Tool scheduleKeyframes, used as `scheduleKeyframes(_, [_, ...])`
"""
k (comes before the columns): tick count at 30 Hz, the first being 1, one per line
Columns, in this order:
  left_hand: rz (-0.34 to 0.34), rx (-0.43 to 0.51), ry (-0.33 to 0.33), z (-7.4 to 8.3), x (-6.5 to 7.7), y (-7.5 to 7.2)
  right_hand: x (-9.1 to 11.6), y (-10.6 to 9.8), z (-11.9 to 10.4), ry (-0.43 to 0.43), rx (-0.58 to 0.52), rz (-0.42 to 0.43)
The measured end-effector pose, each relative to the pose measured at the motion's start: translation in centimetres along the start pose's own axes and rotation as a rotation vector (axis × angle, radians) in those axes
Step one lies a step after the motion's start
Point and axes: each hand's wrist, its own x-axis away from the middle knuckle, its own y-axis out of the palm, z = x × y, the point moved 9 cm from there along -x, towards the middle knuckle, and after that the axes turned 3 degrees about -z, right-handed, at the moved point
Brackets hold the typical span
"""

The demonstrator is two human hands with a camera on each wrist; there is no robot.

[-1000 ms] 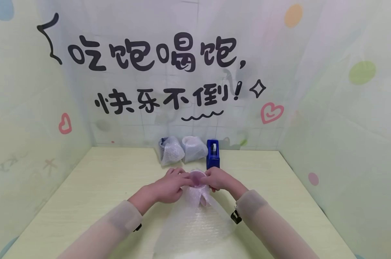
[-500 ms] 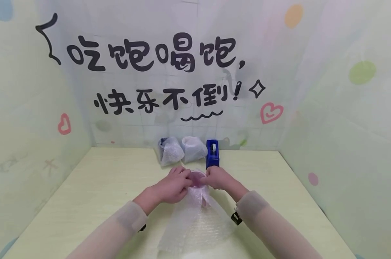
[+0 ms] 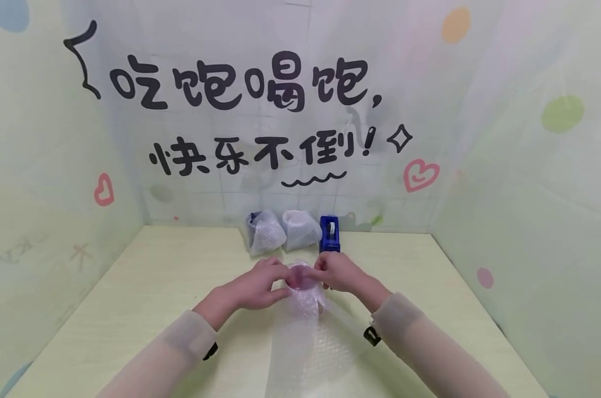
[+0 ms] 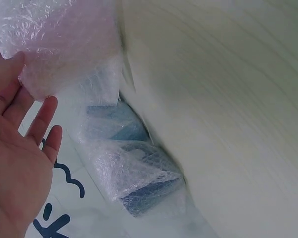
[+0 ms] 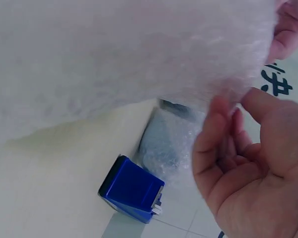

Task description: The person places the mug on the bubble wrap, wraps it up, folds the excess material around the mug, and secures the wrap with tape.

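Observation:
A pink cup stands in the middle of the table in the head view, with clear bubble wrap around its side and trailing toward the front edge. My left hand holds the cup's left side through the wrap, thumb on the near side and fingertips at the rim. In the left wrist view, the thumb presses the bubble wrap and the last two fingers are spread off it. At the rim's right side, my right hand pinches the wrap's edge between thumb and forefinger, its other fingers curled.
Two bubble-wrapped bundles, a left one and a right one, sit against the back wall. Right of them stands a blue tape dispenser, just beyond my right hand. Printed fabric walls enclose the pale wooden table at the back and sides.
My left thumb has spread from the fingers and now lies along the cup's near side. The hanging left strip of wrap has swung to the right. My right hand stays at the rim.

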Motion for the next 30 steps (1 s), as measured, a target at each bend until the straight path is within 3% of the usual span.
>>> scheduleKeyframes(4, [0.036,-0.031,0.033,0.5,0.0,-0.2,0.9,-0.2,0.2,0.012,-0.042,-0.007])
scheduleKeyframes(8, [0.045,-0.011,0.024,0.7,0.0,-0.3,0.8,-0.1,0.0,-0.010,-0.089,-0.039])
scheduleKeyframes(16, [-0.078,0.132,-0.096,-0.7,-1.0,0.5,-0.2,-0.4,-1.1,-0.161,0.054,-0.057])
scheduleKeyframes(21, [-0.085,0.158,-0.116,-0.8,-1.4,0.4,0.3,-0.6,-1.2,-0.219,0.095,-0.061])
scheduleKeyframes(25, [-0.084,0.167,-0.106,-0.7,-1.3,0.4,2.8,-0.9,-2.0,-0.269,0.198,-0.081])
scheduleKeyframes(28, [-0.085,0.149,-0.101,-0.7,-1.2,0.4,6.1,-0.5,-3.6,-0.412,0.297,-0.086])
scheduleKeyframes(30, [-0.077,0.128,-0.092,-0.6,-1.1,0.4,9.0,0.5,-5.0,-0.561,0.365,-0.096])
